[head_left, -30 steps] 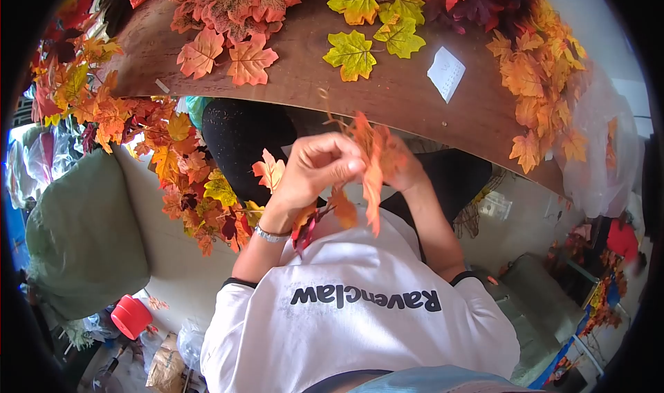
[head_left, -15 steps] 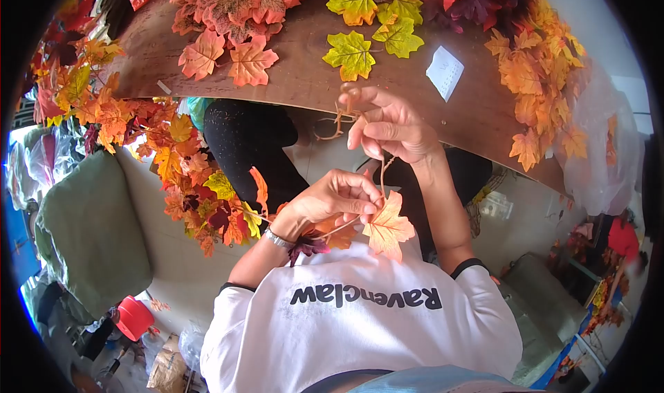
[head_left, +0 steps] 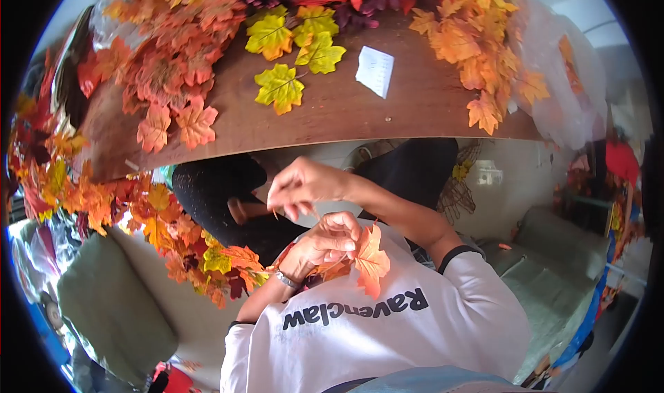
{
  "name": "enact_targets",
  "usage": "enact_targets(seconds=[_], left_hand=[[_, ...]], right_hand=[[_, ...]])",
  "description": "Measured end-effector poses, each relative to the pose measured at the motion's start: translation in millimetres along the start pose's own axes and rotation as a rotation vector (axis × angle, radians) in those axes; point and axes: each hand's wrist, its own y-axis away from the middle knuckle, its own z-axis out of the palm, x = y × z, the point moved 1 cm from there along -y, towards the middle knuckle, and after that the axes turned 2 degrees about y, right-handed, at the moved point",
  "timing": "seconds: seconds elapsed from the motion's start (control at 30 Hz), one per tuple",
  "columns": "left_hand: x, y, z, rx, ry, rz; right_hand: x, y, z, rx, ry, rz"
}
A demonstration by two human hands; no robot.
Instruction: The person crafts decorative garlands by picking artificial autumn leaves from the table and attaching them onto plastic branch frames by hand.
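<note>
My left hand [head_left: 325,244], with a metal watch at the wrist, pinches an orange artificial maple leaf [head_left: 372,262] in front of my shirt. The leaf garland [head_left: 173,234] runs from beside this hand down to the left, with orange, yellow and dark red leaves. Just above, my right hand [head_left: 308,187] has its fingers curled and slightly blurred. A thin brown strand shows at its fingertips, but what it holds is unclear.
Across the top stands a brown table [head_left: 332,116] with piles of coral leaves [head_left: 173,54], yellow-green leaves [head_left: 280,87], orange leaves [head_left: 467,47] and a paper slip [head_left: 375,71]. A clear plastic bag [head_left: 567,96] hangs at its right. Green cushions [head_left: 114,303] stand at the left.
My right hand has come down and left, from above the table edge to just over my left hand. The looped brown stems it held no longer show. The camera view has shifted.
</note>
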Motion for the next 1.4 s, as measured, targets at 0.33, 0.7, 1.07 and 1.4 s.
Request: enact_targets(seconds=[0.33, 0.7, 1.07, 1.4], left_hand=[[23, 7, -10, 0.254, 0.026, 0.219], [42, -12, -22, 0.239, -0.334, 0.272], [46, -34, -44, 0.334, -0.252, 0.255], [45, -34, -43, 0.333, -0.205, 0.234]], right_hand=[[-101, 105, -136, 0.751, 0.53, -0.106], [-153, 343, -442, 1.895, 0.475, -0.022], [-120, 333, -546, 1.89, 1.453, 0.579], [-188, 307, -465, 1.969, 0.675, -0.42]])
